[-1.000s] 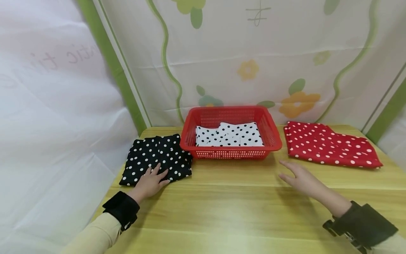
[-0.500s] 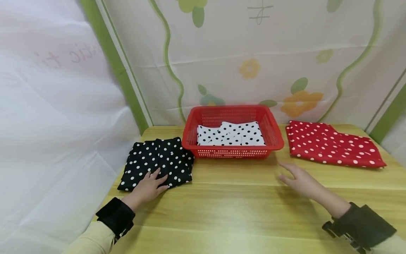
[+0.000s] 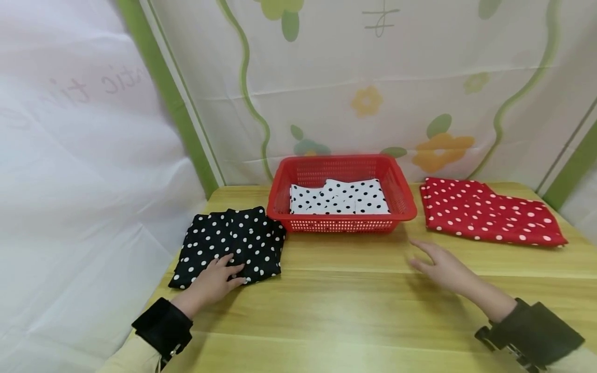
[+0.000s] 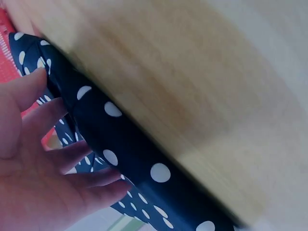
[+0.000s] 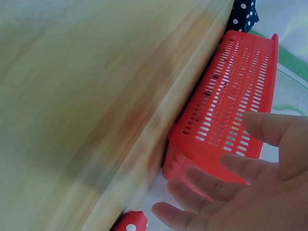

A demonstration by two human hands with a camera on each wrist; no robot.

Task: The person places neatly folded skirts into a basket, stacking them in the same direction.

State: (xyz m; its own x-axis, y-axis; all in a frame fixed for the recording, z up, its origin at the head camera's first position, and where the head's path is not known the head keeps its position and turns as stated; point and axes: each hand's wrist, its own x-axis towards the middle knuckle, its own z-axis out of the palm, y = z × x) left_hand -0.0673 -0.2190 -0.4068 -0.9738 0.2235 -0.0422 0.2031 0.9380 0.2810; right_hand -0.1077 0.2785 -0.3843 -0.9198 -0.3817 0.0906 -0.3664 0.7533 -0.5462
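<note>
A folded black cloth with white dots (image 3: 242,233) lies at the left of the table, its far right corner at the red basket's side. My left hand (image 3: 212,282) rests on its near edge with fingers spread; in the left wrist view the fingertips (image 4: 122,187) touch the fabric. The red plastic basket (image 3: 338,217) stands at the back middle, holding a folded white cloth with black dots (image 3: 342,199). My right hand (image 3: 445,267) hovers over the table right of centre, fingers relaxed, holding nothing. In the right wrist view the basket (image 5: 226,96) is beyond that hand.
A folded red cloth with white dots (image 3: 489,215) lies at the back right of the wooden table (image 3: 345,305). A printed fabric backdrop (image 3: 326,119) stands right behind the table, and a white sheet (image 3: 93,207) hangs along its left side.
My left hand has moved toward me and slightly left, and the black dotted cloth has slid the same way under it. The right hand stays in place.
</note>
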